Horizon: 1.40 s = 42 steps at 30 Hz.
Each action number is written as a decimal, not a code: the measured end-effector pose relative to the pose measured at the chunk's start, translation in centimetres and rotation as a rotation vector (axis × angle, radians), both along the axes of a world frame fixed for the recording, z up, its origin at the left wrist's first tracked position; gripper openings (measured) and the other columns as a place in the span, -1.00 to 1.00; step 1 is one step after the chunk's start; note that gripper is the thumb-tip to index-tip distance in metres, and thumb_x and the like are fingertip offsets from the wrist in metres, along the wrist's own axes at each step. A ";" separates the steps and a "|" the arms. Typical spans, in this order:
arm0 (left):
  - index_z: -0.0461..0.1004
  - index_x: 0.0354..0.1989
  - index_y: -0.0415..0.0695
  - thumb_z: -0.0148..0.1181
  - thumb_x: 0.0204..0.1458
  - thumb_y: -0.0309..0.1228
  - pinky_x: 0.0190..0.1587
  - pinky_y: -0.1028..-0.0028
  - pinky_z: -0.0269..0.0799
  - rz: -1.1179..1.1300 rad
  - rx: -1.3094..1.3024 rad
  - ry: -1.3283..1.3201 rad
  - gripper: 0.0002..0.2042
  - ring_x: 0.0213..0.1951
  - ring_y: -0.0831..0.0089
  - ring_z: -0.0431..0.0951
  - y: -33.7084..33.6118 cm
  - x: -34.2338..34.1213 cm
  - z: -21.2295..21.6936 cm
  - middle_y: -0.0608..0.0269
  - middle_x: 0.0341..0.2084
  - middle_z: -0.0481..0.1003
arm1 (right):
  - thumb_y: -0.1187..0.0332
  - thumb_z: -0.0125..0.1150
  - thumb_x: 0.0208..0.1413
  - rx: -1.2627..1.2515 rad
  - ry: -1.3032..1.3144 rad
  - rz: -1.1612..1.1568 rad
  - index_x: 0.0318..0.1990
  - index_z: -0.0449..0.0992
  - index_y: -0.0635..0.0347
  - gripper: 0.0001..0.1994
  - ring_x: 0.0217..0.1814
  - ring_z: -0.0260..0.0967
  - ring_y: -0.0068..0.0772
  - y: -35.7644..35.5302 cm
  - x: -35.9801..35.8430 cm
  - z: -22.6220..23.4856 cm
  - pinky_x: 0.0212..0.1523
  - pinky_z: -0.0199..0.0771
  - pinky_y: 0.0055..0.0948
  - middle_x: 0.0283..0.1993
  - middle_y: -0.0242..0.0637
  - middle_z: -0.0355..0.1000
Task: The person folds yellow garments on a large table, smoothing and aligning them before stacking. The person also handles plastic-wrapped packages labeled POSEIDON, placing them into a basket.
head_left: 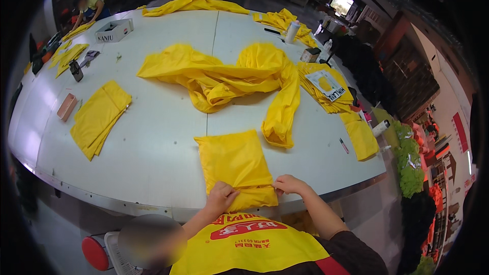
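Note:
A folded yellow raincoat [235, 160] lies as a neat rectangle near the front edge of the white table [153, 142]. My left hand [221, 197] presses and pinches its near edge at the left. My right hand [288, 184] grips the near right corner of the same fold. A second yellow raincoat [229, 76] lies crumpled and unfolded in the middle of the table, one sleeve trailing toward the folded piece.
Folded yellow pieces [99, 117] lie at left, and a stack of packed ones [326, 89] at right. A white box [114, 30], a white bottle [292, 31] and a pen [344, 145] sit on the table. Another person [89, 7] works at the far left.

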<state>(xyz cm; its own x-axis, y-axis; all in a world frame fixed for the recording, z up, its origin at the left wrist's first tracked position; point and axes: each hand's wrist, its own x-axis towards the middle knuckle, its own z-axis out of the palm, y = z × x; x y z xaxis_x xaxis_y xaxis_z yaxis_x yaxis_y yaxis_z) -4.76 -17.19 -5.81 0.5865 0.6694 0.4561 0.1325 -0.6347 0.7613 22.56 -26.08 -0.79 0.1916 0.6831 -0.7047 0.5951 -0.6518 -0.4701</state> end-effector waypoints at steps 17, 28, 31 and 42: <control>0.26 -0.05 -0.23 0.10 -0.02 -0.46 0.09 0.46 0.15 0.355 -0.978 -0.661 -0.65 0.04 0.31 0.27 1.8 -2.3 -2.7 0.00 -0.07 0.32 | 0.26 -0.06 0.01 0.388 -0.300 0.453 -0.43 0.49 0.23 -0.75 -0.35 0.42 0.03 4.3 -17.0 0.2 -0.29 0.40 -0.11 -0.40 0.02 0.45; 0.35 -0.09 -0.36 0.22 -0.09 -0.37 -0.29 0.45 0.48 0.235 -1.233 0.101 -0.58 -0.33 0.34 0.53 2.9 -6.2 0.4 0.08 -0.30 0.49 | 0.18 0.31 -0.16 1.060 -0.239 0.747 0.06 0.29 0.19 -0.41 0.19 0.11 -0.03 -1.8 -14.2 0.3 0.12 0.14 -0.10 0.10 -0.07 0.21; 0.30 -0.03 -0.33 0.17 -0.04 -0.33 -0.25 0.41 0.47 0.192 -1.413 -0.301 -0.57 -0.27 0.35 0.53 1.4 -5.1 0.1 0.07 -0.23 0.48 | 0.13 0.38 -0.26 0.887 -0.425 0.626 0.14 0.22 0.22 -0.24 0.29 -0.04 0.03 -4.1 -11.9 0.2 0.21 -0.03 -0.01 0.21 -0.04 0.09; 0.33 -0.09 -0.16 0.18 -0.04 -0.14 -0.12 0.43 0.37 0.380 -0.552 -0.484 -0.57 -0.11 0.42 0.40 -5.8 -5.7 15.3 0.18 -0.26 0.38 | 0.31 0.06 0.06 0.857 0.678 0.031 0.08 0.25 0.31 -0.56 0.08 0.28 -0.30 -0.9 -4.2 1.4 0.09 0.28 -0.29 0.06 -0.20 0.31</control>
